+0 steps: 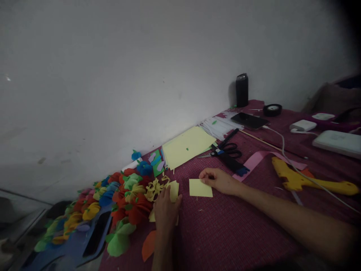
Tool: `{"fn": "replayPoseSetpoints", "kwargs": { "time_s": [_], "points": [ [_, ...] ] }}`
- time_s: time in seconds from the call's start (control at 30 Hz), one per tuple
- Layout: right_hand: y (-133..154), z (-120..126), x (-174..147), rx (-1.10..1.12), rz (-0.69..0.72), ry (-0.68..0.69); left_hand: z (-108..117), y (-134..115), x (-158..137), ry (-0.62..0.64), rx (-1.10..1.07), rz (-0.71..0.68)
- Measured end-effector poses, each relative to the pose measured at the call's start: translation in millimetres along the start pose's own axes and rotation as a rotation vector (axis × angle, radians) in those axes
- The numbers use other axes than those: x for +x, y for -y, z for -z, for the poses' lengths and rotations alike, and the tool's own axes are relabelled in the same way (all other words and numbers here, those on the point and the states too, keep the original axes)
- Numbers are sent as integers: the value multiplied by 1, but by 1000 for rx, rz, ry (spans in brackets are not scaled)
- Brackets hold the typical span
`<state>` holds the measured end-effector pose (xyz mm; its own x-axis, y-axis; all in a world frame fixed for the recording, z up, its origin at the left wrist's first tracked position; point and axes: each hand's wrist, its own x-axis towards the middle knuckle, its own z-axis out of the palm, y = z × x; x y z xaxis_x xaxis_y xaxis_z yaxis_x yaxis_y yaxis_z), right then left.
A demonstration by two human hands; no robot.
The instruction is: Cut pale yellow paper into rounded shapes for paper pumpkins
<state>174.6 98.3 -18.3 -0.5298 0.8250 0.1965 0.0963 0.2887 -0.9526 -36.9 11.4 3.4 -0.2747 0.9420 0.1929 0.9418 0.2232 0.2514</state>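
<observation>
My right hand [216, 180] pinches the upper right corner of a small pale yellow paper rectangle [199, 189], which lies low over the maroon cloth. My left hand [166, 209] rests with fingers stretched out on several pale yellow paper pieces [174, 191], partly covering them. Just beyond the left fingers is a heap of curly yellow paper scraps [153, 189]. Left of that hand, colourful paper pumpkins [138, 207] are piled up. An orange paper piece [149, 245] sits beside the left wrist.
Larger yellow sheets [188, 146] lie against the wall, near scissors [232, 149] and a pink strip [255, 161]. A yellow glue gun [307, 182] is at the right. Behind are a phone [249, 120], black tape [272, 109], a dark can [241, 90] and a white power bank [338, 143].
</observation>
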Motion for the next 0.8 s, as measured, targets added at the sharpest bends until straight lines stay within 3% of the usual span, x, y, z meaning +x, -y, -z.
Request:
{"fn": "replayPoseSetpoints", "kwargs": {
  "time_s": [0.1, 0.17, 0.23, 0.4, 0.6, 0.8],
  "points": [
    [6, -2, -4, 25, 13, 48, 2, -16, -6, -142, -304, -82],
    [10, -4, -7, -22, 32, 87, -1, -27, -13, -104, -550, -127],
    [12, -6, -10, -71, 57, 125, -7, -36, -19, -9, -657, -145],
    [9, -8, -12, -20, 44, 126, -16, -45, -28, 272, -753, -92],
    [8, -9, -13, 89, -58, 245, -18, -42, -31, 370, -856, -107],
    [4, -13, -11, 106, -145, 234, -19, -35, -32, 372, -725, -160]
  ]
}}
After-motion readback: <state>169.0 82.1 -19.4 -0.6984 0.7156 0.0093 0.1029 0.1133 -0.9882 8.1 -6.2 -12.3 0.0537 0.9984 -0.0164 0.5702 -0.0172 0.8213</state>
